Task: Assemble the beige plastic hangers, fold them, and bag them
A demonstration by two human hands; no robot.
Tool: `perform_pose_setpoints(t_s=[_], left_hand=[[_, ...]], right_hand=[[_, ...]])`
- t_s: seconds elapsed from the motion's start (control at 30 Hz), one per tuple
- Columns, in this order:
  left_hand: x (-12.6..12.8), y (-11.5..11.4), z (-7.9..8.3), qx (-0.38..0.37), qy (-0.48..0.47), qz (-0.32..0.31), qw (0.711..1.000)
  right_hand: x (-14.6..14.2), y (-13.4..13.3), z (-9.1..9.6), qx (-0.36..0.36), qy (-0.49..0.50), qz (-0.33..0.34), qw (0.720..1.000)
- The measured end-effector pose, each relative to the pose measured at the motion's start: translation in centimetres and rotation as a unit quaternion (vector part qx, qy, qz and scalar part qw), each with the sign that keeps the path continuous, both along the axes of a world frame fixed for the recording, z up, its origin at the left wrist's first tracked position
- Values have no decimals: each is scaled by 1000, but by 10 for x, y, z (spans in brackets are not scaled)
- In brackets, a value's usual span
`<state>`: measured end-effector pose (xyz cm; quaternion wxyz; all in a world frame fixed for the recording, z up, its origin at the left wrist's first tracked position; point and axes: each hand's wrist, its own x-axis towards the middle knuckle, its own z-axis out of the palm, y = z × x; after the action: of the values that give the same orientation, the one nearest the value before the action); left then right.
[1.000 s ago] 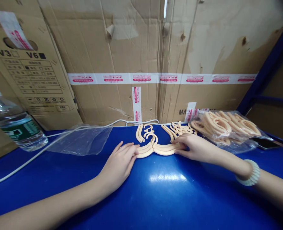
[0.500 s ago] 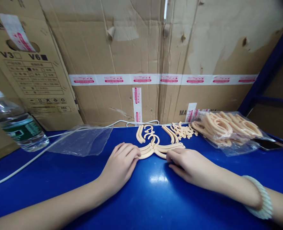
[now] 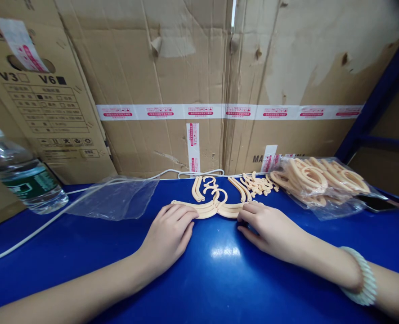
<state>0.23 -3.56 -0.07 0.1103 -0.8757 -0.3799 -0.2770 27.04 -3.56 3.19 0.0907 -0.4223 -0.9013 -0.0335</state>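
Note:
Cream plastic clothes hangers [image 3: 206, 209] lie nested together on the blue table, with their curved hooks [image 3: 221, 196] pointing away from me. My left hand [image 3: 175, 225] is closed over the left arms of the hangers, fingers together near the front edge. On the other side, my right hand [image 3: 265, 225] has its fingers curled around the right end of the front hanger. Its fingertips are partly hidden. Behind the hangers lie loose curved arm pieces [image 3: 196, 189], loose hook pieces [image 3: 210, 182] and more straight-looking arm pieces [image 3: 240, 189].
A pile of small cream parts [image 3: 258, 183] sits behind my right hand. Farther right is a clear bag of hanger pieces [image 3: 317, 180]. At left are an empty plastic bag [image 3: 118, 198], a white cable [image 3: 24, 245] and a water bottle [image 3: 27, 180]. Cardboard [image 3: 165, 148] stands behind.
The front hanger has moved slightly away from me, closing against the hangers behind it. Both hands stay at its ends, my right hand shifting a little.

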Motion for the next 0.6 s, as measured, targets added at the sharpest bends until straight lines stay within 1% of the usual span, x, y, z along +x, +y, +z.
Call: perform_pose_setpoints(t_s=[0.2, 0.4, 0.6], left_hand=[[2, -2, 3, -4, -1, 3, 1000], [3, -5, 5, -34, -7, 7, 999], [4, -5, 5, -61, 15, 32, 997]], right_hand=[[2, 2, -3, 17, -12, 0, 1000], [-1, -1, -1, 23, -14, 2, 1000], [-3, -6, -2, 23, -3, 17, 1000]])
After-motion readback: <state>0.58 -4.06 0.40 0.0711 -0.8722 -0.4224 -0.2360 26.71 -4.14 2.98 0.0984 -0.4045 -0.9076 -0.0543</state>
